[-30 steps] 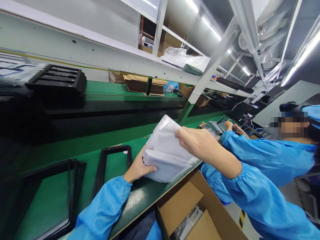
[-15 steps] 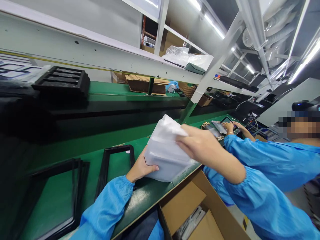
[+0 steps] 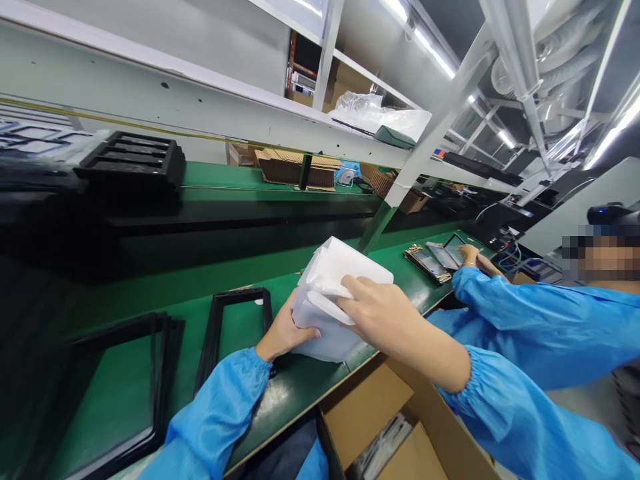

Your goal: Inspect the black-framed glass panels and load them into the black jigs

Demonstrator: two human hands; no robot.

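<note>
White, translucent sheeting forms a folded packet (image 3: pixel 333 337), its left edge clasped by the left hand (image 3: pixel 286 333), thumb across the front. The right hand (image 3: pixel 375 310) closes its fingers on a folded flap at the front right. Just left of the left wrist stands the nearest hindrance, a black frame (image 3: pixel 210 347); behind the packet, there is space up to the dark backing, and green shows on its right along the bench (image 3: pixel 285 397). The packet lies between both hands, tilted, near the bench's front edge. Below that edge gapes a cardboard box (image 3: pixel 367 397). Farther left, more black frames (image 3: pixel 159 373) overlap; a co-worker's blue sleeve (image 3: pixel 530 300) reaches in at the right, and a white shelf beam (image 3: pixel 225 113) crosses above.
</note>
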